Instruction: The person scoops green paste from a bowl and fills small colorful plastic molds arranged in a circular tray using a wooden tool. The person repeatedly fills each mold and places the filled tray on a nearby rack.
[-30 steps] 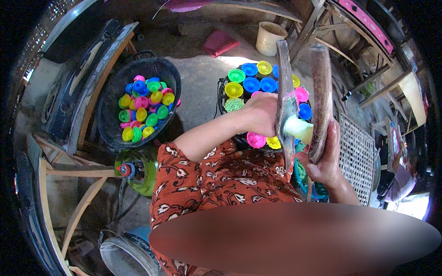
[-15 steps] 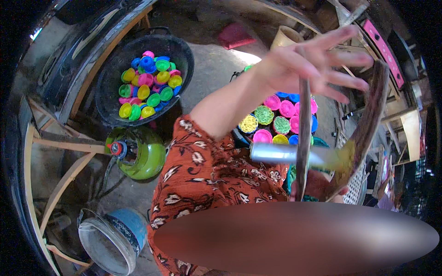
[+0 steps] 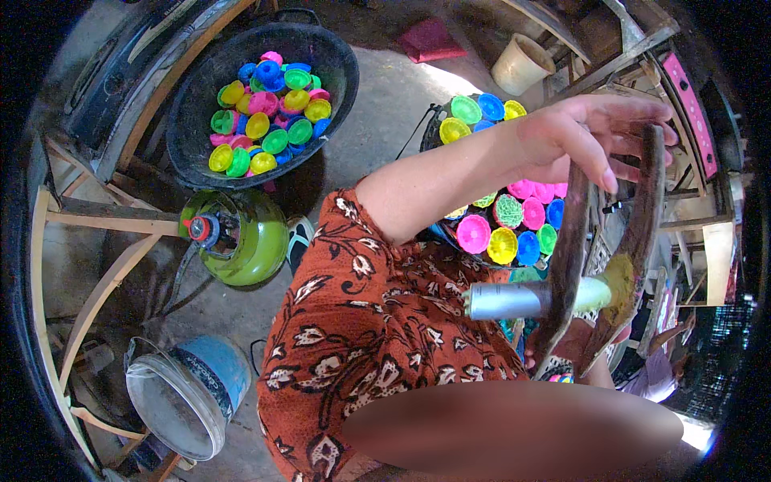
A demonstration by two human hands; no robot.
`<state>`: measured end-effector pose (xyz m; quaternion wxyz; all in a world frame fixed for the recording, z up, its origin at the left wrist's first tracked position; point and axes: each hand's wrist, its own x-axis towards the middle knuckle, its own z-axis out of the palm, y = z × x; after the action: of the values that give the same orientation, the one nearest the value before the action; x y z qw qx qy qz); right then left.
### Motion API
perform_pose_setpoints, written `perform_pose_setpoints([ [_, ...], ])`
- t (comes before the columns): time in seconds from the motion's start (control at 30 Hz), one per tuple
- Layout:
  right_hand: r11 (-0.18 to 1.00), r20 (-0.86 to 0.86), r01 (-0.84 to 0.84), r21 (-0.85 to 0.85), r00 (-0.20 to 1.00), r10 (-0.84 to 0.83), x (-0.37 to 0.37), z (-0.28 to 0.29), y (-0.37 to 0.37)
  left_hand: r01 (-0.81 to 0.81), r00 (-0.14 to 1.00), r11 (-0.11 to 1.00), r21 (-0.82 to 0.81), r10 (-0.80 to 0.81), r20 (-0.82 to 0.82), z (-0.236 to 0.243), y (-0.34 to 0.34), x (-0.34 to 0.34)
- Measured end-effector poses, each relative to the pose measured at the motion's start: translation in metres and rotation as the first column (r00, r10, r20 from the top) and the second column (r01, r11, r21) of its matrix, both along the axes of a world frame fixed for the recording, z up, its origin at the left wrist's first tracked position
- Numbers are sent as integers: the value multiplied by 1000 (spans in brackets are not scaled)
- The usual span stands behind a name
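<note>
A wooden press (image 3: 634,217) with two long dark bars and a silver metal cylinder (image 3: 510,300) between them is held up in front of me at the right. My left hand (image 3: 598,145) curls over the bars' upper ends, thumb at the nearer bar and fingers around the farther one. Partly hidden behind the lower ends, my right hand (image 3: 618,332) grips the press there. Yellowish paste (image 3: 621,281) coats the farther bar near the cylinder. Behind my left forearm are small colourful plastic moulds (image 3: 474,233), some with green or yellow strands in them.
At the upper left a black tub (image 3: 341,88) holds many coloured moulds. Below it stand a green gas cylinder (image 3: 261,237) and a blue bucket (image 3: 213,365). A beige pail (image 3: 522,64) and a red object (image 3: 431,40) are at the back. Wooden framing (image 3: 48,265) runs along the left.
My left hand has gone from spread fingers to curling round the press's upper ends. The press looks more upright, with its bars closer together. The view has shifted, showing more of the moulds.
</note>
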<state>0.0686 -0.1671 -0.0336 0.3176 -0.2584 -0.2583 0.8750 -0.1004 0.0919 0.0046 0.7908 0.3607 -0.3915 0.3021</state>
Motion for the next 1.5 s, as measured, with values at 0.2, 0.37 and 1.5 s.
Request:
perform_pose_setpoints([
  [0.2,993,358,115,-31,929,-97,4,11,14,-18,984,971,-239,-24,-174,-53,24,12],
  [0.37,979,551,202,-6,818,-165,4,13,22,43,953,773,-633,-222,-206,-90,38,26],
  [1.5,983,803,130,129,568,-181,-1,3,47,-137,971,716,-685,-40,-236,-117,51,-5],
])
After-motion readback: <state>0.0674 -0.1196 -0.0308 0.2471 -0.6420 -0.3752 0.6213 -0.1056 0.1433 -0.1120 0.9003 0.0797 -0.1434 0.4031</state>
